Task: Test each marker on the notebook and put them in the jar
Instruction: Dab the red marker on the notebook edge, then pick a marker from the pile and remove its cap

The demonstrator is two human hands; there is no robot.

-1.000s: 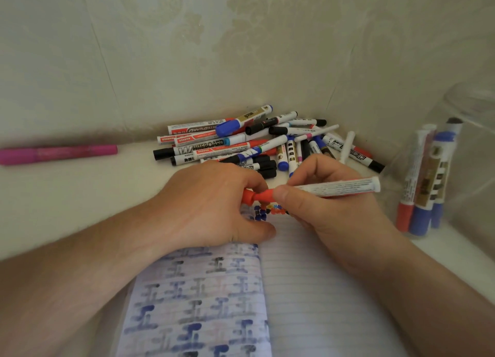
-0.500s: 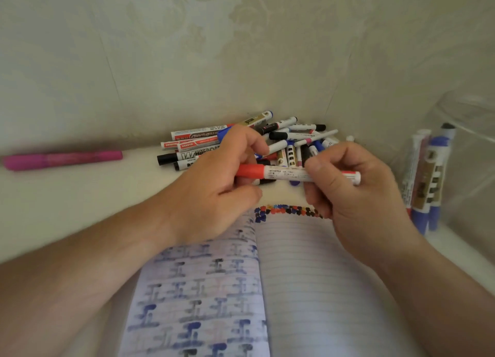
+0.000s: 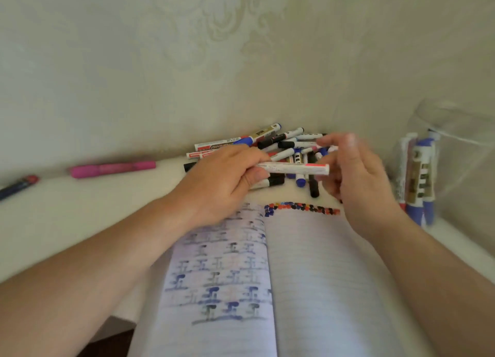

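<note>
A white marker (image 3: 294, 168) with a red band is held level above the top of the open notebook (image 3: 326, 281). My left hand (image 3: 225, 180) grips its left end, so the cap end is hidden in my fingers. My right hand (image 3: 353, 177) is blurred, its fingers spread loosely around the marker's right end without gripping it. A row of red, blue and black test dots (image 3: 302, 208) runs along the top of the right page. The clear jar (image 3: 471, 153) stands at the right with several markers (image 3: 419, 182) upright inside.
A pile of markers (image 3: 270, 144) lies against the wall behind my hands. A pink marker (image 3: 112, 168) and a dark pen (image 3: 18, 186) lie to the left on the white surface. The wall stands close behind.
The red cap went onto the marker and is now inside my left hand. My right hand has let go of the barrel and opened. Both hands rose off the page.
</note>
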